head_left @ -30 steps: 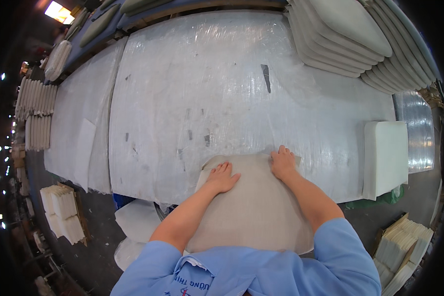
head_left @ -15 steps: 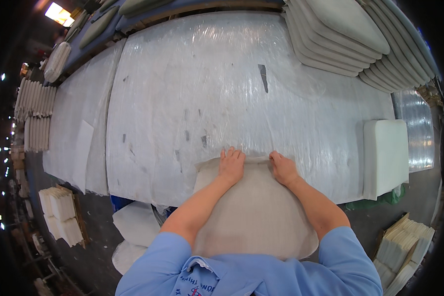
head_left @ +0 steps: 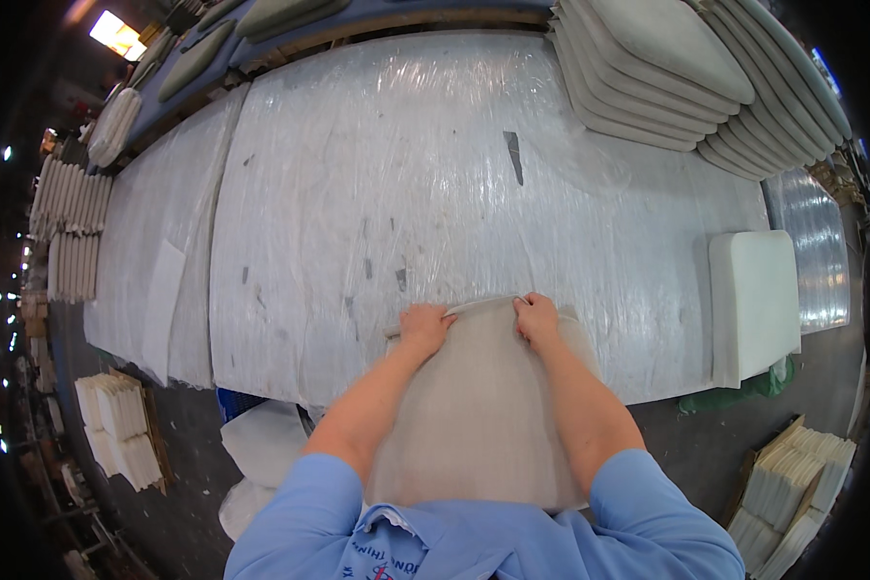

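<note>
You, in blue shirt (head_left: pixel 474 536), are holding far edge of beige cover (head_left: pixel 474 416), lying at near side of wrapped table (head_left: pixel 338 184). Left hand (head_left: pixel 424 329) is curling nearly closed on edge; right hand (head_left: pixel 536 320) is pinching it. Edge is standing raised, apparently part-worked; outer corners are lying ungripped, remainder unclear. Showing: 1 cover, 2 grey cushion stacks (head_left: pixel 648 58), 1 white block (head_left: pixel 764 300).

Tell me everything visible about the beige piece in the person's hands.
The beige piece looks like plain, soft fabric, broad and faintly shaded. It spans from the plastic-wrapped table back to the blue shirt. The left hand and right hand grip its far edge, which looks raised between them.
</note>
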`<state>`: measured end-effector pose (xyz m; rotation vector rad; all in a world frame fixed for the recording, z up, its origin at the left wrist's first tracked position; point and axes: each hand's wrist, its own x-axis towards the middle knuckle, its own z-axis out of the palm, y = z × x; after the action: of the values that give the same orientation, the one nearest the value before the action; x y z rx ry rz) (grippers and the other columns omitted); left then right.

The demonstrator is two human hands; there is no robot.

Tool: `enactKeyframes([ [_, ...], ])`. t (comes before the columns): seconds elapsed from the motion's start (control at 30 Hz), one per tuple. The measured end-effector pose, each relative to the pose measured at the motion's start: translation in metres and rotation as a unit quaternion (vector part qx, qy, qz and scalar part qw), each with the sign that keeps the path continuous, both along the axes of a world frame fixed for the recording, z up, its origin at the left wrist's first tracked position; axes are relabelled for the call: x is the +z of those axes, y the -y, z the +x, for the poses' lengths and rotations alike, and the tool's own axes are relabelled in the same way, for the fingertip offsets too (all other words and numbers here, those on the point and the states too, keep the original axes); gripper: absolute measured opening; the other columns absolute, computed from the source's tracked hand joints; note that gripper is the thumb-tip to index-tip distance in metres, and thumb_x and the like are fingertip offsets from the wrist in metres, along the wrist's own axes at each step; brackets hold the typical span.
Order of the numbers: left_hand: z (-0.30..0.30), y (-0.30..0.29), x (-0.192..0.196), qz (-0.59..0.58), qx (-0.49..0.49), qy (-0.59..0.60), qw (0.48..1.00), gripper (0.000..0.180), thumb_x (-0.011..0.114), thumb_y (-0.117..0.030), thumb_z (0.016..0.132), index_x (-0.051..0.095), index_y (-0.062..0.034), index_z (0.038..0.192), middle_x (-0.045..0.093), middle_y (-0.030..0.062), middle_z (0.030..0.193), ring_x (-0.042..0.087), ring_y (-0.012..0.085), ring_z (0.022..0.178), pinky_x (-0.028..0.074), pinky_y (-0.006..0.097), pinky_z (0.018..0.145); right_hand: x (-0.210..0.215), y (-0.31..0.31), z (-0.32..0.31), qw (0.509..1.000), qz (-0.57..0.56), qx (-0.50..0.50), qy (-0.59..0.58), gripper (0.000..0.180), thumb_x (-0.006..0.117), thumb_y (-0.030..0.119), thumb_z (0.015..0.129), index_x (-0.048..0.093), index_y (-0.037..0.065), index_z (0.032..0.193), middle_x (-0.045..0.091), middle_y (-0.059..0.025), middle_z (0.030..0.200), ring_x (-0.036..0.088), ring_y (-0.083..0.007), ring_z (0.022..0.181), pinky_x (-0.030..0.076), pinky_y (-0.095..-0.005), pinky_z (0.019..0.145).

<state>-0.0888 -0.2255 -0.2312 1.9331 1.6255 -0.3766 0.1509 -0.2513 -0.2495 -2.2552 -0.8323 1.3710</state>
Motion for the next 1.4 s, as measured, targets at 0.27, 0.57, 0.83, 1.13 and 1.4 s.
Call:
enactKeyframes([
  [0.27,0.007,0.009,-0.034,0.149,0.019,0.046,0.988,0.029,0.059,-0.036,0.103,0.072,-0.0106,0.101,0.073,0.0095,0.102,0.064,0.0331,0.103,0.043,0.052,0.094,-0.023,0.003,-0.012,0.981,0.117,0.017,0.152,0.028,0.066,0.027,0.096,0.069,-0.001,0.093,0.071,-0.0231,0.087,0.066,-0.0437,0.084,0.051,-0.0475,0.078],
  [0.57,0.007,0.003,-0.041,0.176,0.038,0.09,0.98,0.03,0.06,-0.037,0.102,0.069,-0.0101,0.092,0.072,0.0111,0.096,0.062,0.0352,0.098,0.041,0.052,0.091,-0.03,-0.01,-0.007,0.979,0.126,0.059,0.151,0.029,0.066,0.026,0.095,0.067,-0.002,0.087,0.069,-0.0236,0.084,0.066,-0.0417,0.081,0.05,-0.0482,0.075],
  [0.83,-0.056,-0.003,0.007,0.027,0.007,-0.028,0.999,0.048,0.063,-0.054,0.097,0.075,-0.0131,0.12,0.069,0.0143,0.124,0.057,0.0384,0.123,0.041,0.057,0.106,-0.003,-0.023,0.079,0.919,0.01,0.369,0.138,0.034,0.073,0.039,0.085,0.074,0.006,0.095,0.075,-0.0172,0.101,0.07,-0.0362,0.096,0.055,-0.0481,0.083],
  [1.13,-0.051,0.009,-0.003,0.063,0.108,-0.024,0.992,0.035,0.062,-0.046,0.101,0.075,-0.0195,0.119,0.07,0.0118,0.12,0.058,0.0327,0.122,0.041,0.053,0.104,-0.007,0.003,0.041,0.969,0.1,0.078,0.211,0.022,0.071,0.022,0.092,0.073,0.001,0.099,0.075,-0.0189,0.096,0.07,-0.038,0.092,0.053,-0.0468,0.082],
  [1.4,-0.043,0.011,-0.014,0.159,0.134,0.001,0.978,0.028,0.064,-0.042,0.099,0.076,-0.018,0.106,0.072,0.0093,0.107,0.06,0.0331,0.112,0.04,0.053,0.1,-0.026,0.0,0.044,0.955,0.214,0.039,0.199,0.013,0.069,0.013,0.093,0.073,0.001,0.095,0.071,-0.0196,0.09,0.068,-0.0378,0.086,0.053,-0.0469,0.08],
])
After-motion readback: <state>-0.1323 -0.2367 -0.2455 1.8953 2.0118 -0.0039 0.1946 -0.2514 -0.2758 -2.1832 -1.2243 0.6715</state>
